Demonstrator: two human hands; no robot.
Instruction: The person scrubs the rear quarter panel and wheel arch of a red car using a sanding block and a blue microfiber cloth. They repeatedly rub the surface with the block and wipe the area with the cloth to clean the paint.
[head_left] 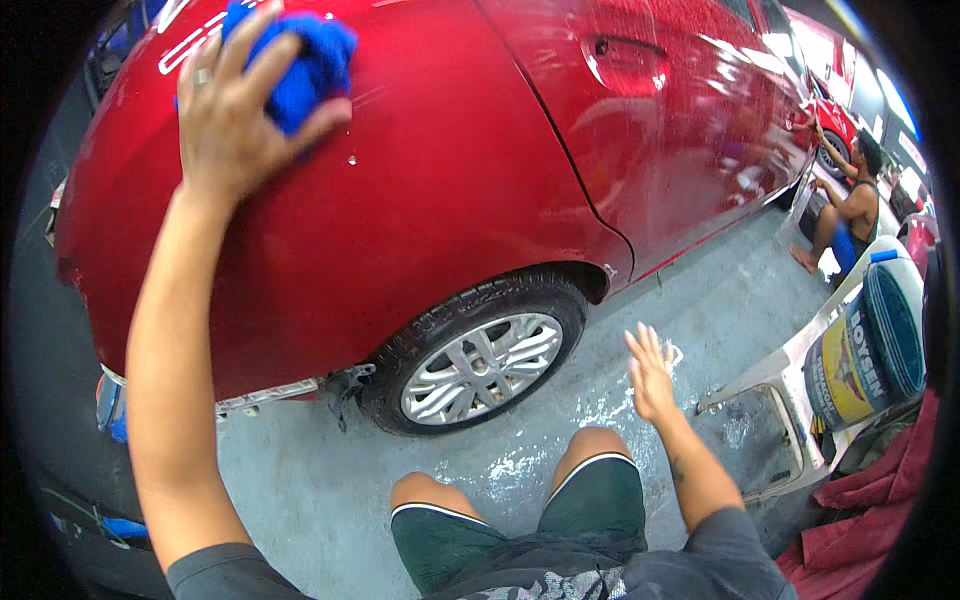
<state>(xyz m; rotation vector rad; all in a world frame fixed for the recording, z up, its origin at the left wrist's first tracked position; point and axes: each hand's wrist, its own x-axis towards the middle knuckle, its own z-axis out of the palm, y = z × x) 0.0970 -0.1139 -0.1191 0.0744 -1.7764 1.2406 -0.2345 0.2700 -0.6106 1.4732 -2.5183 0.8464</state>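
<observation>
My left hand (225, 125) is raised at the upper left, its fingers curved round a bunched blue cloth (312, 72). The cloth lies against the rear side panel of a red car (420, 180). A small whitish drop shows on the paint just below the cloth. Lower down, my right hand (651, 375) hangs in the air over the floor with its fingers stretched out. Nothing is in it, and it is apart from the car. Between the two hands is the car's rear wheel (482, 368), with a black tyre and silver spokes.
A white plastic chair (790, 400) on the right carries a dark blue bucket (868, 340) with a yellow label. Dark red fabric (870, 510) lies beside it. Farther off, another person (848, 205) squats by the car's front. The grey floor (300, 470) has wet, foamy patches.
</observation>
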